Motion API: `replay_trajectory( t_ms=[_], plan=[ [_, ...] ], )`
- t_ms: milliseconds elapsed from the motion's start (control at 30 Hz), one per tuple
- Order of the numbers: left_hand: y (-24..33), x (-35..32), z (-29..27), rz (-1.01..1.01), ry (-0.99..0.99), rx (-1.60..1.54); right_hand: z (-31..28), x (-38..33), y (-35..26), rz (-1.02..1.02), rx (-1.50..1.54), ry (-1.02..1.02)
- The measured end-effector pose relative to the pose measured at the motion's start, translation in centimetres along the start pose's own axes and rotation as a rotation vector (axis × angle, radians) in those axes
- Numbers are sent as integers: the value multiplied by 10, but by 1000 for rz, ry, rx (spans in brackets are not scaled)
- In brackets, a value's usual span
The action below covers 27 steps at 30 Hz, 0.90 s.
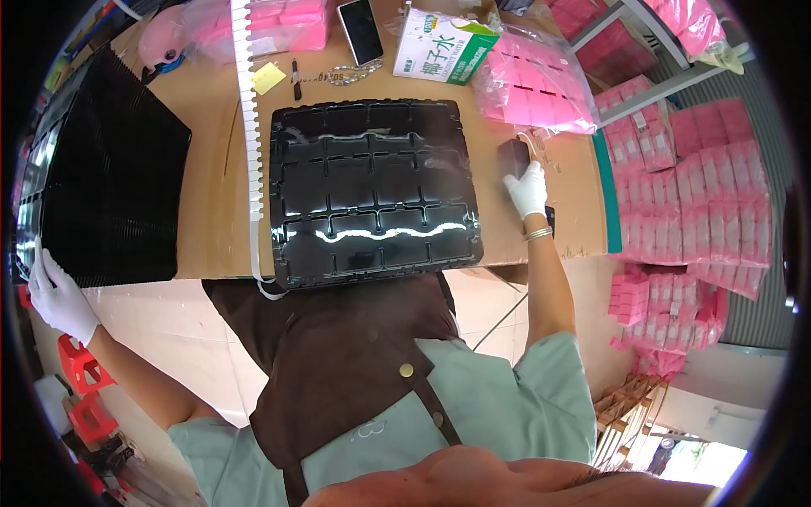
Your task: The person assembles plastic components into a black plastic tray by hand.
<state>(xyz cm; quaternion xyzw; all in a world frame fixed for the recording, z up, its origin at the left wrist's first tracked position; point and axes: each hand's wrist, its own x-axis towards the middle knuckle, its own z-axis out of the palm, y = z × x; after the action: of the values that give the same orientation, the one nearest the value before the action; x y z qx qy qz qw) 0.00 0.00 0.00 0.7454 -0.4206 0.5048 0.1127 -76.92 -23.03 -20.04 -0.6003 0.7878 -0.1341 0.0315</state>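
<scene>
In front of me on the table lies a glossy black plastic tray [372,190] with a grid of moulded compartments. To its left rises a tall stack of black trays [118,177]. My left hand [61,296], in a white glove, touches the stack's near left edge with its fingers stretched out. Right of the single tray, my gloved right hand [529,191] is closed around a small dark box-shaped object [513,158]. Its exact kind is unclear. A thin pale cord or strip lies just beyond it.
A white toothed strip [251,127] runs upright between stack and tray. Behind stand a phone [361,32], a pen [296,79], a yellow note [269,78], a white-green carton [443,46] and bagged pink packs [536,80]. More pink packs [693,194] are piled right.
</scene>
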Motion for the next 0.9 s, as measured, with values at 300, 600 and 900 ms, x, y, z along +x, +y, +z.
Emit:
replay_trajectory(
  t_ms=[300, 600, 900],
  plan=[
    [46, 12, -49, 19, 90, -132, -10, 14, -36, -126, -75, -2],
    [192, -51, -85, 68, 7, -698, -8, -51, -45, -337, 381, 150],
    [299, -119, 46, -122, -1329, -934, -37, -126, -244, -676, 773, -399]
  ],
)
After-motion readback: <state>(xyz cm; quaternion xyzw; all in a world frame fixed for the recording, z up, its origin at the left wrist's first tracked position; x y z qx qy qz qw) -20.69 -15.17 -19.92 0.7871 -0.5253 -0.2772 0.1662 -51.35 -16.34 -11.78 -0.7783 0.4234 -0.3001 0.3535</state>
